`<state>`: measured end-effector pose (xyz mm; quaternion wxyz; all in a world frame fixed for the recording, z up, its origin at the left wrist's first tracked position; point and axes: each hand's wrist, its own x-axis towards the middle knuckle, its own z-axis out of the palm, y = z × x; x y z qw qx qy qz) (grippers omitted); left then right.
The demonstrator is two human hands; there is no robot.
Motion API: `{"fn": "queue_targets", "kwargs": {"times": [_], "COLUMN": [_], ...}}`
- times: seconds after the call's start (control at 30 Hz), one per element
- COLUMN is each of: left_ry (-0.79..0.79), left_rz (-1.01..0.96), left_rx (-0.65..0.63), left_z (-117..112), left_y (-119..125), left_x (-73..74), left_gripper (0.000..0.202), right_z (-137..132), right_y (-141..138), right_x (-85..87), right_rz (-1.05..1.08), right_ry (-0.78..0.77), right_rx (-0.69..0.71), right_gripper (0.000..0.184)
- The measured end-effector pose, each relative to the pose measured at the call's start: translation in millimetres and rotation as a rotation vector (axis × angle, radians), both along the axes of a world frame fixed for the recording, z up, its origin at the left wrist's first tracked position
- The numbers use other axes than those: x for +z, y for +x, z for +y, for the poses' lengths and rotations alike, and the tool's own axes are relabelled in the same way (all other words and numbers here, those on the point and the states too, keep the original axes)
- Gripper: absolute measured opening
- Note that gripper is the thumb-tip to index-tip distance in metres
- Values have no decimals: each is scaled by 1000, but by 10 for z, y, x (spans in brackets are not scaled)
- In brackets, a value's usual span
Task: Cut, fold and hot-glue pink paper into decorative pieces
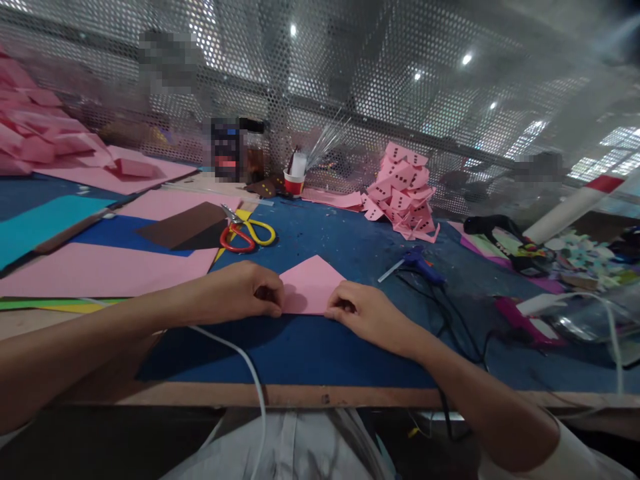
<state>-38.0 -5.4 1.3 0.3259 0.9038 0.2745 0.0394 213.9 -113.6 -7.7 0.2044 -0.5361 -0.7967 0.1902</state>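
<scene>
A piece of pink paper [311, 287] lies on the blue table top, its upper edge rising to a point and its near edge straight. My left hand [253, 290] pinches its left corner, thumb and fingers closed. At the right corner my right hand [363, 310] grips the paper in the same way, fingers curled. Both corners are partly hidden behind my fingers. Beyond my left hand lie scissors [247, 233] with one red and one yellow handle. A blue glue gun [420, 265] with its cord rests past my right hand.
Coloured sheets [110, 270] lie stacked at the left. Pink pieces with dark dots [403, 190] are piled at the back, beside a red and white cup [294, 181]. More pink pieces [40, 127] heap at far left. A white cable [250, 370] crosses the table's front edge.
</scene>
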Motion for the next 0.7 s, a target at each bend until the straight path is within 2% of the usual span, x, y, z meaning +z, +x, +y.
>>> {"fn": "queue_targets", "kwargs": {"times": [0.13, 0.33, 0.7], "left_ry": [-34, -88, -9], "left_rz": [32, 80, 47], "left_rx": [-29, 1, -12], "left_z": [62, 82, 48], "left_y": [-36, -99, -145], "left_x": [43, 86, 76], "left_gripper": [12, 14, 17], "right_z": [-4, -1, -8], "right_y": [-5, -3, -31], "right_x": [8, 4, 8], "right_rz": [-5, -1, -18], "right_ry": [-2, -11, -50], "right_rx": [-6, -12, -61], "right_gripper": [8, 8, 10]}}
